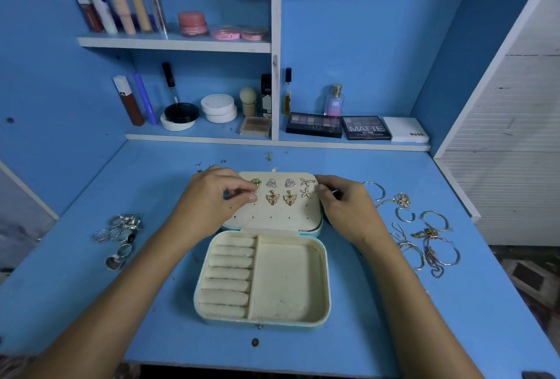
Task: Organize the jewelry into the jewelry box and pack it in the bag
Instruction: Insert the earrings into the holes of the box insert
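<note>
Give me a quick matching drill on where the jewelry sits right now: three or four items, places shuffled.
Items:
1. rings
2. bracelets
3. butterfly earrings
4. green earring

Places:
A. pinned in the lid, lower row
B. loose on the desk, right of the box
C. at the left hand's fingertips, lid's top row
D. loose on the desk, left of the box

Pairs: 1-D, 2-B, 3-A, 4-C
</note>
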Available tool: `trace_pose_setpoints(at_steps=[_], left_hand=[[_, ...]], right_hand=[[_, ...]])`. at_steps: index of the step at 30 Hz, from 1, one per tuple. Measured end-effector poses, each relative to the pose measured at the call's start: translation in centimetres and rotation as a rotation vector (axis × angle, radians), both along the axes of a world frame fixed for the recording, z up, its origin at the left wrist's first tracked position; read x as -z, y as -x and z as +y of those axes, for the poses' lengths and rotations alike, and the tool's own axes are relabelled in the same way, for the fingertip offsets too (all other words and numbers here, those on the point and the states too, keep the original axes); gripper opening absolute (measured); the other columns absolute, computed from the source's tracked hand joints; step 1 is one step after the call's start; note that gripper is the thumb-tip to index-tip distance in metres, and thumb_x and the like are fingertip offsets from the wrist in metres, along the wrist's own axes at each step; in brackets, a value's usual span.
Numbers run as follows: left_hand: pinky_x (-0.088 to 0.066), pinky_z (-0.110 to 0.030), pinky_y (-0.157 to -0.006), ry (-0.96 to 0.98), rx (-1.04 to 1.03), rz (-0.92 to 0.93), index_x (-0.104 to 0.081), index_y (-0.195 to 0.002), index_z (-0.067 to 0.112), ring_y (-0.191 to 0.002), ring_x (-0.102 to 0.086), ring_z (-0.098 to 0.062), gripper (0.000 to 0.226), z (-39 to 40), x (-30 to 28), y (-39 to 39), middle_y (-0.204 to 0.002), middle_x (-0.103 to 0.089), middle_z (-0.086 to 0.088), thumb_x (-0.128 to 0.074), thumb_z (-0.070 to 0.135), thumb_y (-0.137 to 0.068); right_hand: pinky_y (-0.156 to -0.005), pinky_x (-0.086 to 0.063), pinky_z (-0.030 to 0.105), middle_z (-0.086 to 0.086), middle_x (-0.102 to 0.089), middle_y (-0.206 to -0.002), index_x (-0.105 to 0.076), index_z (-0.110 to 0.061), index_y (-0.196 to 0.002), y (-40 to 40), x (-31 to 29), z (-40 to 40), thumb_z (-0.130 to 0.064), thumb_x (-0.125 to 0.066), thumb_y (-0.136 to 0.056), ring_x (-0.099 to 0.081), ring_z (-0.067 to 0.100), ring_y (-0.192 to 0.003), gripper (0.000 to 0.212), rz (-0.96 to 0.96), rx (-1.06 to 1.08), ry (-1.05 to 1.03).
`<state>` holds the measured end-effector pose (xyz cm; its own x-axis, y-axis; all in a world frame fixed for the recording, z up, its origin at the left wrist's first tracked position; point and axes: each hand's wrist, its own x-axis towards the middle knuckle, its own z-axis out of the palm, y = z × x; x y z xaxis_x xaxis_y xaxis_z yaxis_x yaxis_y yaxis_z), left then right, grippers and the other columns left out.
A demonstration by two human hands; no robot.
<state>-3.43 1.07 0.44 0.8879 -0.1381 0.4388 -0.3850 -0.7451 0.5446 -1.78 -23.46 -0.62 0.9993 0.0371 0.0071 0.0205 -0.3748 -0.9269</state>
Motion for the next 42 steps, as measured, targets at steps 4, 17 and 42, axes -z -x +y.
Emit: trace_pose_setpoints(at_steps=[4,17,42], left_hand=[[-0.046,-0.022,-0.081,0.001,-0.001,-0.016,-0.080,-0.099,0.022,-0.081,-0.055,-0.005,0.022,0.0,0.3,-0.3,-0.085,-0.068,0.012,-0.083,0.022,-0.078],[-0.032,-0.020,-0.094,0.023,-0.154,0.025,-0.065,-0.125,0.027,-0.111,-0.041,-0.008,0.036,0.3,0.4,-0.5,-0.113,-0.053,0.015,-0.068,0.033,-0.089],[-0.035,-0.031,-0.102,0.216,-0.138,0.252,-0.056,-0.125,0.031,-0.125,-0.038,-0.006,0.047,-0.2,1.9,-1.0,-0.119,-0.051,0.020,-0.061,0.047,-0.081]], right_hand=[[-0.066,-0.043,0.017,-0.010,-0.069,-0.088,-0.073,-0.029,-0.114,-0.1,0.1,0.0,-0.024,-0.051,-0.101,-0.057,-0.003,-0.065,0.026,-0.004,0.004,0.006],[-0.064,-0.043,0.014,-0.013,-0.068,-0.087,-0.072,-0.031,-0.113,0.1,-0.1,0.0,-0.024,-0.051,-0.101,-0.058,-0.002,-0.066,0.025,-0.004,0.000,0.013],[-0.048,-0.039,0.008,-0.016,-0.068,-0.076,-0.074,-0.031,-0.097,-1.0,-0.8,0.0,-0.016,-0.052,-0.098,-0.053,-0.002,-0.053,0.026,-0.030,0.035,0.113]])
